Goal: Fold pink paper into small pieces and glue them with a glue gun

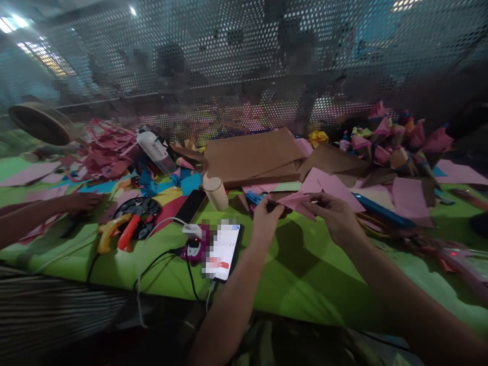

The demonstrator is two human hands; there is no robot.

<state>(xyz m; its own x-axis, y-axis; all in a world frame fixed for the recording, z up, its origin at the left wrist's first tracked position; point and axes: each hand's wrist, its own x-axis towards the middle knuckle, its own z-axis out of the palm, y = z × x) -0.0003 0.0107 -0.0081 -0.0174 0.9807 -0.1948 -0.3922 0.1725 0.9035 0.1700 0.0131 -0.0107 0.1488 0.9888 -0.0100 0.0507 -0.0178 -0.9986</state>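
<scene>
Both my hands hold one piece of pink paper (295,202) just above the green table cover (305,269). My left hand (267,217) pinches its left corner with the fingers closed. My right hand (331,213) grips the right side, thumb and fingers pressed on the sheet. The paper looks folded into a pointed shape. A paper roll (215,192) lies left of my left hand, and a lit phone (223,250) rests below it.
Brown card sheets (251,155) and loose pink sheets (412,201) lie behind my hands. Folded paper cones (385,140) pile up at the back right. A glue gun (114,233), a glue bottle (155,148) and cables sit left. Another person's hand (80,202) rests at the far left.
</scene>
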